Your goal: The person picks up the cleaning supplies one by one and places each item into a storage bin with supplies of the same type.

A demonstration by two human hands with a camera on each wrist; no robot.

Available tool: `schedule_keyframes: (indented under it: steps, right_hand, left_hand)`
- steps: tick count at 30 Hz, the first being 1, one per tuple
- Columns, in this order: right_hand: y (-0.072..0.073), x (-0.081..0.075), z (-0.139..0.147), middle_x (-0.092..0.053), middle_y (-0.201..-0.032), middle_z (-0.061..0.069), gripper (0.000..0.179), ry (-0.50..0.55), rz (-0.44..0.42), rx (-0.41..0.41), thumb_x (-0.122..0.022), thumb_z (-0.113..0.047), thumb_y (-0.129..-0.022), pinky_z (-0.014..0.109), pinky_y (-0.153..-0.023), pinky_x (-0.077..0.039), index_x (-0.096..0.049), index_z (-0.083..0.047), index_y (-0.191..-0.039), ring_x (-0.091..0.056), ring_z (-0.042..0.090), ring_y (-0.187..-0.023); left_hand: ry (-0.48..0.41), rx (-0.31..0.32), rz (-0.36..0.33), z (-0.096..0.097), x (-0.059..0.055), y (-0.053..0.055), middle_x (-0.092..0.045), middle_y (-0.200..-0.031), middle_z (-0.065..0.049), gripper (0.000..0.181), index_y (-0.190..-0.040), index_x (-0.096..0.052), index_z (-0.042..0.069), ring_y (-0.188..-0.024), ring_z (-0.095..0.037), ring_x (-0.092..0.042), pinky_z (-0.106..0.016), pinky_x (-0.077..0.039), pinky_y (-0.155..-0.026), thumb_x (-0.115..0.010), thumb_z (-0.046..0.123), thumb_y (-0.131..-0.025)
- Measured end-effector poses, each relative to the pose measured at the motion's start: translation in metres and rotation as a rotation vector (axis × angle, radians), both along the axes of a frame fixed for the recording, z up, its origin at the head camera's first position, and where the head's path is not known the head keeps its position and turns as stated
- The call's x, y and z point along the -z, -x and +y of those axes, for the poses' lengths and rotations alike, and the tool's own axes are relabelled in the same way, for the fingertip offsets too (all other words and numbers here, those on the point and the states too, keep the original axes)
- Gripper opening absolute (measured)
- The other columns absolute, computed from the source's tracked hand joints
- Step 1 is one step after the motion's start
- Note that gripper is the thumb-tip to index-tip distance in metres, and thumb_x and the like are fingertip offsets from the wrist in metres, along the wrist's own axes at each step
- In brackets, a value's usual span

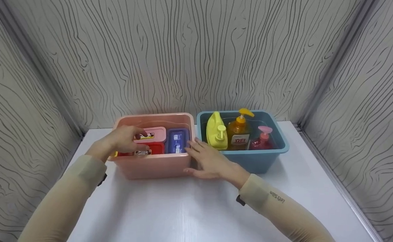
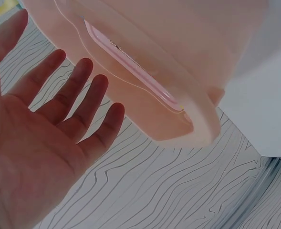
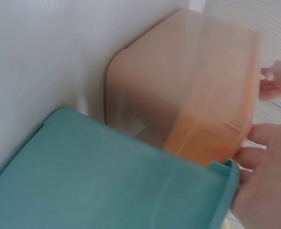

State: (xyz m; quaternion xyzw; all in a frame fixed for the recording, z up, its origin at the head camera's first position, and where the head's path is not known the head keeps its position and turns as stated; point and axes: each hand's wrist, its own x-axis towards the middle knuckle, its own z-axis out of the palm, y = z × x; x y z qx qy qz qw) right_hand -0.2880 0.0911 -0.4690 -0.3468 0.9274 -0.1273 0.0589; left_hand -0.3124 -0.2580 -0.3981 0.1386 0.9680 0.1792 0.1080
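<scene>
A pink bin [image 1: 151, 168] holds containers with a pink lid [image 1: 158, 133], a red lid [image 1: 158, 148] and a blue lid [image 1: 179, 137]. My left hand [image 1: 124, 139] is over the left part of this bin, above the red and pink lids. Its fingers look loosely spread in the left wrist view, with nothing in the palm. At the bin's right rim, the spread fingers of my right hand [image 1: 211, 161] reach the edge, beside the front left corner of a blue-green bin [image 1: 250, 161]. Both bins stand side by side on a white table.
In the blue-green bin stand a yellow jug-shaped bottle [image 1: 215, 134], an amber pump bottle [image 1: 238, 132] and a red pump bottle [image 1: 263, 143] with a pink top. Behind rises a wood-grain panel [image 1: 169, 60]; similar panels flank the white table [image 1: 183, 211].
</scene>
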Motion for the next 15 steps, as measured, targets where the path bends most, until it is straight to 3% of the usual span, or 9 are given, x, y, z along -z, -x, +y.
schedule_keyframes:
  steps: [9,15]
  right_hand:
    - [-0.02,-0.03,0.037,-0.051,-0.178,0.003,0.079,0.129,-0.116,-0.009,-0.063,-0.066,-0.106,0.066,-0.137,-0.037,-0.052,-0.021,-0.17,-0.045,0.033,-0.169]
    - [-0.027,-0.041,0.066,-0.066,-0.165,0.005,0.069,0.192,-0.105,-0.028,-0.071,-0.055,-0.107,0.064,-0.129,-0.048,-0.061,-0.016,-0.162,-0.059,0.033,-0.157]
  left_hand:
    - [-0.058,0.013,0.068,-0.001,0.0,-0.013,-0.076,-0.148,-0.015,0.062,-0.147,-0.074,0.013,-0.137,-0.039,-0.07,-0.067,-0.056,-0.119,-0.087,0.043,-0.094]
    - [-0.077,0.023,0.117,-0.004,0.0,-0.024,-0.078,-0.142,-0.013,0.059,-0.144,-0.074,0.013,-0.129,-0.036,-0.072,-0.064,-0.06,-0.115,-0.087,0.044,-0.096]
